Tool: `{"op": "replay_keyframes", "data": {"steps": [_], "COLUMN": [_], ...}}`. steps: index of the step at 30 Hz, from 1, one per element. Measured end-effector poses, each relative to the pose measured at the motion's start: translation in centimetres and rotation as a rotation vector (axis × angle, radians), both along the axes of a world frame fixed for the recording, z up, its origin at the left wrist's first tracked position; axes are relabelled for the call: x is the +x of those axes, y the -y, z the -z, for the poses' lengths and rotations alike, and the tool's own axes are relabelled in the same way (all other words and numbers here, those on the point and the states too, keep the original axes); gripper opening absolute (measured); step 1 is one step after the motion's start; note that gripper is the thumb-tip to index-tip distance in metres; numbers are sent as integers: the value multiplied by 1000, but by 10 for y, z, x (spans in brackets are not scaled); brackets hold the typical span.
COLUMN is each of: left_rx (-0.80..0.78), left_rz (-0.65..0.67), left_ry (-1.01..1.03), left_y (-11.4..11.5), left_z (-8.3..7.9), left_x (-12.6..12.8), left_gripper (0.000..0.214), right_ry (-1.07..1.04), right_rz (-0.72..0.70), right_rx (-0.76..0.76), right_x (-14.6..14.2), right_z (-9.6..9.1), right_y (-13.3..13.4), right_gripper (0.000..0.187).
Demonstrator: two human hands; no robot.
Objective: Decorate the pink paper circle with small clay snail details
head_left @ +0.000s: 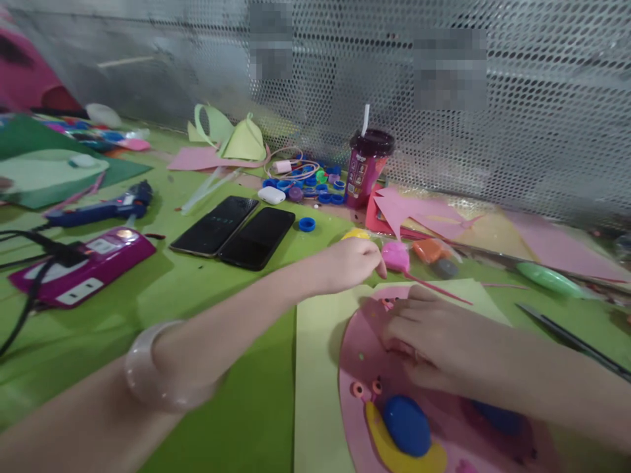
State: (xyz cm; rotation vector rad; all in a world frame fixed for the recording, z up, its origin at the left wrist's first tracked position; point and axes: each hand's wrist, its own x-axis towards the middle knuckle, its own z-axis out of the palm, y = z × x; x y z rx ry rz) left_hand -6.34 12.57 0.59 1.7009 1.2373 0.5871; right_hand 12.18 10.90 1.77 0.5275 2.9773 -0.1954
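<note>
My left hand (352, 264), a pale bangle (165, 368) on its forearm, hovers past the top edge of a pale yellow sheet (315, 368). Its fingers are curled together beside a lump of pink clay (396, 256); anything inside them is hidden. On a rounded pink paper piece (352, 341), my right hand (419, 332) rests with bent fingers pressed together, their tips hidden. Small pink eyes (389, 303) show just above those fingers. Lower on the pink paper lies a snail shape with a yellow body (382, 437), a blue oval shell (407, 426) and pink eyes (365, 389).
Two phones (256, 238), a blue cap (306, 225) and a purple power strip (83, 269) with a glue gun (106, 205) lie left. A drink cup (365, 171) stands by the perforated metal panel (315, 79). Scissors (566, 335) lie right, near orange clay (431, 251).
</note>
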Motion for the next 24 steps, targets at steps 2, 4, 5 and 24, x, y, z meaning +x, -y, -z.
{"op": "replay_keyframes", "data": {"steps": [2,4,5,24], "left_rx": [24,29,24,-127], "left_rz": [-59,-101,-112,-155], "left_ry": [13,22,26,310], "left_y": [4,8,10,38], "left_z": [-6,-11,-12,-21], "left_x": [4,6,6,29], "left_gripper": [24,24,24,18], "right_ry": [20,13,2,-395], "right_rz": [29,99,134,461], "right_rx": [-55,-135,-177,-85], "right_x": [0,2,3,18], "right_z": [-6,-14,-19,-44], "right_y": [0,-1,-2,-14], "right_gripper": [14,12,12,9]}}
